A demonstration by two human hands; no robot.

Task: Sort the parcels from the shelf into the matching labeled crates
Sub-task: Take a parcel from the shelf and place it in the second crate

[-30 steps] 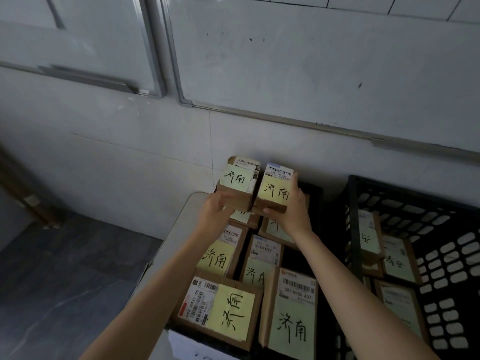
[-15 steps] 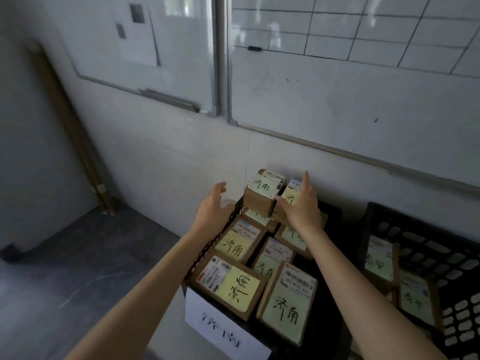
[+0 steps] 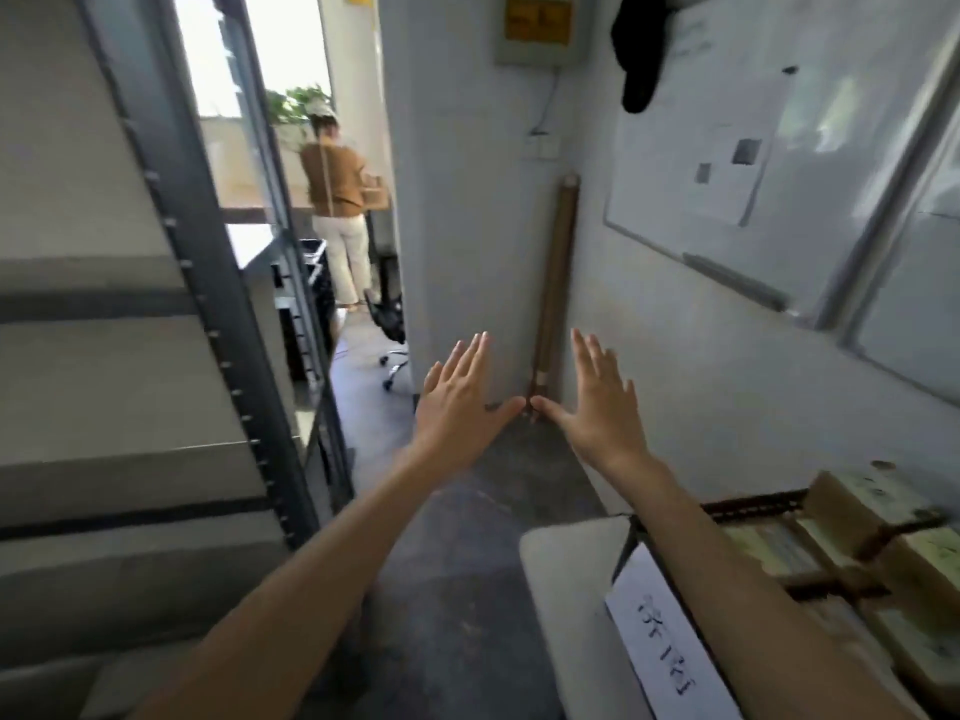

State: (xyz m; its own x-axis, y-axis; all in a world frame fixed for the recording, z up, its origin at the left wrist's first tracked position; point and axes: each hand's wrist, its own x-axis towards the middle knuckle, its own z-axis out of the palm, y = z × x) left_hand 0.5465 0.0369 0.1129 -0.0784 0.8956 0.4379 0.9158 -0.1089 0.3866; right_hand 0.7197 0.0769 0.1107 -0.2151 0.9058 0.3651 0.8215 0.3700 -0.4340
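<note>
Two hands, left [image 3: 457,402], right [image 3: 602,407]: grip spread, empty | crate [image 3: 748,504] parcels [image 3: 852,504] blurred, cut off

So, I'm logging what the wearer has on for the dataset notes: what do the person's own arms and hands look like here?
Both arms are bare along all that shows: no sleeve or cuff enters the frame. The left hand and right hand wear no gloves. No watch or bracelet shows at either wrist, and no ring can be made out. The fingernails look short and unpainted.
</note>
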